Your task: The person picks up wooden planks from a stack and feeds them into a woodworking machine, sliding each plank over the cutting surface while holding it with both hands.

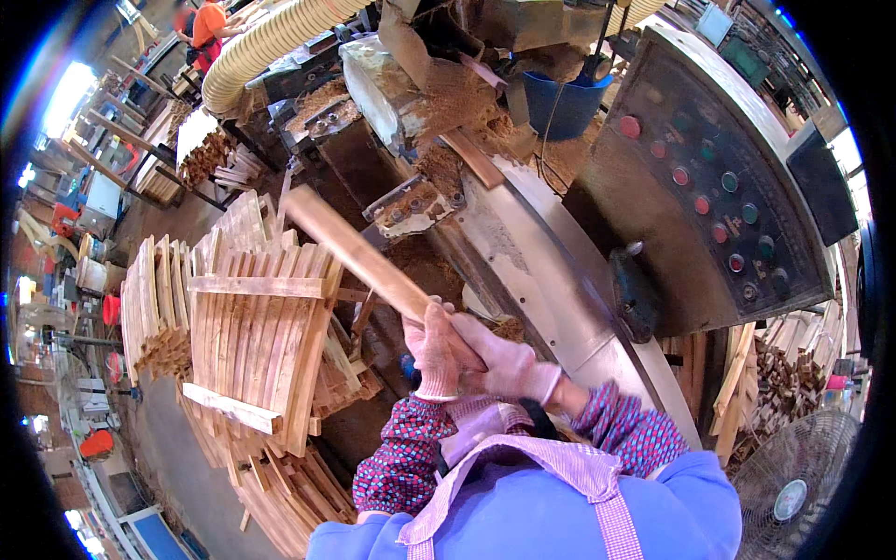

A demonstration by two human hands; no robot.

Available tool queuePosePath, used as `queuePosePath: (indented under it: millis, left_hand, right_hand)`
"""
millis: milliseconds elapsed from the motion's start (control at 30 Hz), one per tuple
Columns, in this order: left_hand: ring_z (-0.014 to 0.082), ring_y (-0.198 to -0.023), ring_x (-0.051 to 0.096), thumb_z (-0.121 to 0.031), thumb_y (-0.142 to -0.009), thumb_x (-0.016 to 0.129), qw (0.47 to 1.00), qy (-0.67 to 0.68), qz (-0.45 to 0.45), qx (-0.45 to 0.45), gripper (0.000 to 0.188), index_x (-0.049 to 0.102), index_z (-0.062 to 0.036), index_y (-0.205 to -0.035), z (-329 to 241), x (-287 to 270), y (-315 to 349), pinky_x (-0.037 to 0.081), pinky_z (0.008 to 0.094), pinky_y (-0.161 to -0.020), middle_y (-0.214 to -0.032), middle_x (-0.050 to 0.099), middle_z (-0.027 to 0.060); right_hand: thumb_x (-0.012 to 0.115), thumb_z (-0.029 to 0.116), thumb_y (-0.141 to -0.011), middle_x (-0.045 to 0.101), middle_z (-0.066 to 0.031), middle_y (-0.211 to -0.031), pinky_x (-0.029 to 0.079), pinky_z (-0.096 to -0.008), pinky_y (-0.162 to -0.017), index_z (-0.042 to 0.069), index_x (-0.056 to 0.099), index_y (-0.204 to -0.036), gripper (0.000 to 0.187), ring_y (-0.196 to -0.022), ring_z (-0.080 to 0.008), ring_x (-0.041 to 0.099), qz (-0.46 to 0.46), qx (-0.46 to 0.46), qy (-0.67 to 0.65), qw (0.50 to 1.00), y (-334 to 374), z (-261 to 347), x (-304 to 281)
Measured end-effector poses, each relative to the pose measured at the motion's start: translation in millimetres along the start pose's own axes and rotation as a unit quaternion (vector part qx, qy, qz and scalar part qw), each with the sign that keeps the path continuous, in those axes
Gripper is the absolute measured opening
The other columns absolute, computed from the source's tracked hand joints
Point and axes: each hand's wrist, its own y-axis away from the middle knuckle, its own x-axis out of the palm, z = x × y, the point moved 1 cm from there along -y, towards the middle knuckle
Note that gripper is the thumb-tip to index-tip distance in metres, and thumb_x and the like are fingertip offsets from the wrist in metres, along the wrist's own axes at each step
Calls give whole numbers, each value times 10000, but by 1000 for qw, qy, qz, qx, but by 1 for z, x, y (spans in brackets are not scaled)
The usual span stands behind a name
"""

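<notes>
A wooden slat (pixel 355 250) slants up and to the left from my two gloved hands, in front of my chest. My left hand (pixel 431 353) is closed around its near part. Right beside it, my right hand (pixel 502 359) grips the slat close to its near end, the fingers partly hidden. Beyond the hands stands a woodworking machine with a long metal bed (pixel 541 271). Another wood strip (pixel 471 159) lies in the machine at the far end of that bed, among sawdust. The held slat's far end is in the air, left of the machine.
Stacked slats (pixel 271 322) with crosswise strips stand at my left. A control panel (pixel 709 187) with several buttons rises on the right. A ribbed hose (pixel 271 51) arches at the far left. A blue bucket (pixel 563 105) stands behind the machine; a fan (pixel 793 485) is near right.
</notes>
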Motion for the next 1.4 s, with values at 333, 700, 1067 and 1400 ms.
queuePosePath:
  millis: [333,700,1067,1400]
  left_hand:
    - [359,-1156,552,-470,-706,818,747,-520,-414,-29,994,358,108,-1372,-144,-200,-244,427,406,-1021,-1282,548,241]
    - [268,-819,642,-237,-776,758,933,-190,-303,39,425,642,54,-1064,-130,-239,-261,529,384,-761,-943,661,128]
    - [250,-1079,591,-239,-812,708,996,46,76,-12,655,434,-18,-1364,-46,-33,-20,489,364,-953,-1185,574,128]
    - [253,-1277,478,-143,-775,688,952,189,200,-131,696,377,-48,-1391,-27,15,6,390,434,-1103,-1314,503,74]
  right_hand:
    - [625,246,-830,442,-249,-1414,383,-481,-1056,11,410,-1418,669,-1247,-403,477,-135,242,487,828,145,-66,-50]
    - [509,201,-917,473,-153,-1376,347,-436,-1076,22,528,-1280,405,-1259,-335,442,-172,50,550,816,-161,-147,-149]
    - [707,306,-849,389,-256,-1478,315,-361,-1139,-13,265,-1493,844,-1370,-313,406,67,66,-135,986,-56,35,-9]
    - [588,172,-872,428,-283,-1426,366,-482,-1080,-41,416,-1398,593,-1285,-445,444,-189,211,416,864,173,-80,-57]
